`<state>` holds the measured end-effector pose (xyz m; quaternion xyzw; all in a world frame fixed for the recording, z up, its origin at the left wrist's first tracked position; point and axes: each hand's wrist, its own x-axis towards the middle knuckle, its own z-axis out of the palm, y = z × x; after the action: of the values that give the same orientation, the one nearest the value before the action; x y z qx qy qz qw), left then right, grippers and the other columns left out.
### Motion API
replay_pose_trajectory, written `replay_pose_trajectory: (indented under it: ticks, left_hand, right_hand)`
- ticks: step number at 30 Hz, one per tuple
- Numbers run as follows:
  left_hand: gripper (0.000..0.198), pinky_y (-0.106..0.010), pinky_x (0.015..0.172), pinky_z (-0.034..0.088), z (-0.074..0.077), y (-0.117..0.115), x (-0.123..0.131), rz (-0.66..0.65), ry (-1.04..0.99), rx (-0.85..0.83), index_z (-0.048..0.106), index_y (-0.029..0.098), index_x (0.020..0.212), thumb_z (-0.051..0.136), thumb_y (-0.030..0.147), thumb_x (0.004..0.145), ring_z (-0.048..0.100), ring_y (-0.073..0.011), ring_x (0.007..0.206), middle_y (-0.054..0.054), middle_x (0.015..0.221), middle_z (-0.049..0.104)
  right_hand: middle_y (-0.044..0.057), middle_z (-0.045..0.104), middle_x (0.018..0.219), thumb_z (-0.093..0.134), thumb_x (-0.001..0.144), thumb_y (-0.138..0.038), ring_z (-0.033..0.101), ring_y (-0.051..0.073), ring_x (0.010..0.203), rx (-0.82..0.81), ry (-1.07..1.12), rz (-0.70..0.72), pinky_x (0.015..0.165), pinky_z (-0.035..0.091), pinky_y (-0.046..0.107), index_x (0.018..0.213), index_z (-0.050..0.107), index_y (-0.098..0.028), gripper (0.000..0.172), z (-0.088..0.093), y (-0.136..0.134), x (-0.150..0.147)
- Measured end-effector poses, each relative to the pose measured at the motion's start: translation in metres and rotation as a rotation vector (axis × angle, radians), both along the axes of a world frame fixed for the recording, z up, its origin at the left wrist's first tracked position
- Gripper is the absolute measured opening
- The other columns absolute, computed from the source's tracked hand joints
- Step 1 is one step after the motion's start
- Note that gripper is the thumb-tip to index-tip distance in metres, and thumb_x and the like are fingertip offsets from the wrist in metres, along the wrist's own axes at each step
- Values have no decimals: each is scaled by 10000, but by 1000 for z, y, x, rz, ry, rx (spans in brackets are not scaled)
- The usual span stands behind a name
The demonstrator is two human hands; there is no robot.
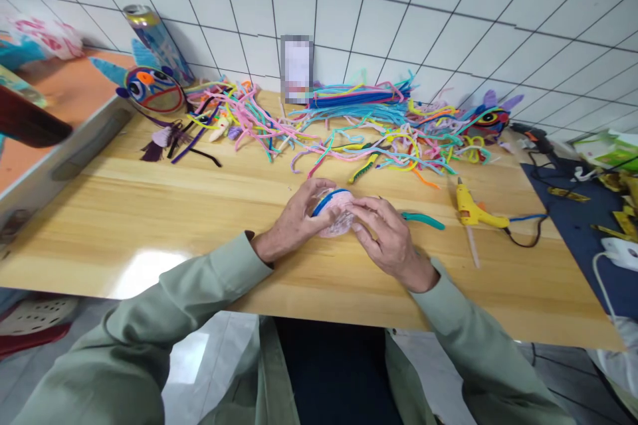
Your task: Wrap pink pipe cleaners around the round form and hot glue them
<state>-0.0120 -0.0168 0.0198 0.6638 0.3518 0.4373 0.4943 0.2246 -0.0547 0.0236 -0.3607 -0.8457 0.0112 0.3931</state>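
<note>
Between my two hands is a small rounded craft piece [339, 219], pale pink with a blue strip along its upper left edge. My left hand [305, 216] grips it from the left, thumb laid over the front and fingers behind. The fingers of my right hand [383, 232] are pinched at its right edge; whether they hold a small part of it I cannot make out. Teal-handled pliers or cutters [423, 218] lie just beyond the right hand, partly hidden by it. A yellow hot glue gun [468, 206] lies farther right, with a glue stick [472, 247] near it.
Colourful pipe cleaners [359, 103] are heaped along the wall. Finished-looking fuzzy animal faces [154, 89] sit at both ends of the heap. A phone [298, 70] leans on the tiles, and a drink can [157, 40] stands at left. A dark mat [568, 212] with cables is at right.
</note>
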Motion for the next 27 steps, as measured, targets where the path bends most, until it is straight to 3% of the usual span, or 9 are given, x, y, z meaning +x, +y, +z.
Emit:
replay_pose_trajectory:
  ticks: [10, 15, 20, 27]
  left_hand:
    - [495, -482, 1246, 527, -14, -4, 2, 45, -37, 40, 577, 227, 1372, 762, 508, 1010, 650, -287, 1394, -134, 1409, 655]
    - [467, -476, 1251, 518, -16, -4, 2, 37, -35, 67, 565, 225, 1385, 751, 450, 1021, 642, -281, 1399, -136, 1417, 641]
    - [440, -477, 1247, 518, -18, -4, 4, 61, -33, 102, 560, 222, 1376, 744, 407, 1022, 649, -276, 1383, -131, 1393, 646]
    - [459, -488, 1257, 504, -14, -6, 5, 54, -12, 77, 553, 240, 1388, 701, 515, 1052, 638, -280, 1386, -126, 1401, 642]
  right_hand:
    - [118, 793, 1219, 642, 1059, -149, 782, 273, 1083, 25, 1, -38, 920, 684, 474, 1472, 707, -270, 436, 0, 0, 1]
    - [113, 800, 1212, 632, 1059, -141, 791, 274, 1067, 38, -7, -40, 897, 686, 472, 1486, 696, -283, 455, 0, 1, 1]
    - [133, 793, 1261, 651, 1034, -102, 778, 275, 1109, 56, -16, -18, 929, 677, 460, 1525, 664, -265, 517, -1, 0, 1]
    - [136, 767, 1358, 638, 1045, -131, 769, 283, 1181, 26, -39, -33, 946, 670, 464, 1548, 649, -302, 532, -6, -1, 2]
